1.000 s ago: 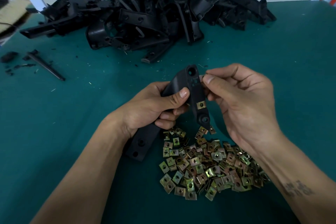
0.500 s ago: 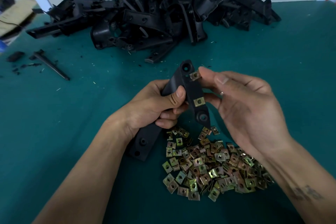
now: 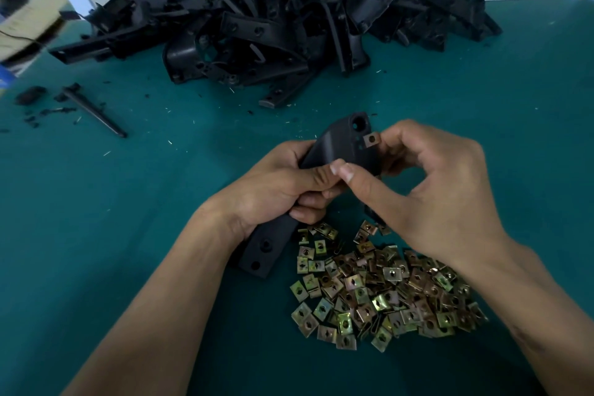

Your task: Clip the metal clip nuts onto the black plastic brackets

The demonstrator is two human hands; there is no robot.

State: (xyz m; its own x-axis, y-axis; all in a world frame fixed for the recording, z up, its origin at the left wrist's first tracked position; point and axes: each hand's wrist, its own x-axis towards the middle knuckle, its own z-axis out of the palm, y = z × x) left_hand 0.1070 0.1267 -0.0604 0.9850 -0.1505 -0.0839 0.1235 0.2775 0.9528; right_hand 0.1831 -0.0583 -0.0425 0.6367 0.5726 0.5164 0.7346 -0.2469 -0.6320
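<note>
My left hand (image 3: 283, 190) grips a black plastic bracket (image 3: 340, 145) around its middle, with the bracket's lower end (image 3: 262, 251) sticking out below my palm. A metal clip nut (image 3: 371, 139) sits at the bracket's right edge near the top hole. My right hand (image 3: 430, 190) wraps the bracket's right side, its fingers curled against that nut and its thumb pressing the bracket's front. The lower part of the bracket is hidden behind my right hand. A pile of loose brass-coloured clip nuts (image 3: 379, 289) lies on the green mat just below both hands.
A big heap of black plastic brackets (image 3: 273, 19) fills the back of the green table (image 3: 128, 202). A thin black rod (image 3: 96, 111) and plastic scraps lie at the left. A cardboard box (image 3: 22, 26) stands at the far left edge.
My right hand has moved over the bracket's right side, its thumb now across the front. The clip nut sits further onto the bracket's top edge, and the earlier-fitted nut is now hidden.
</note>
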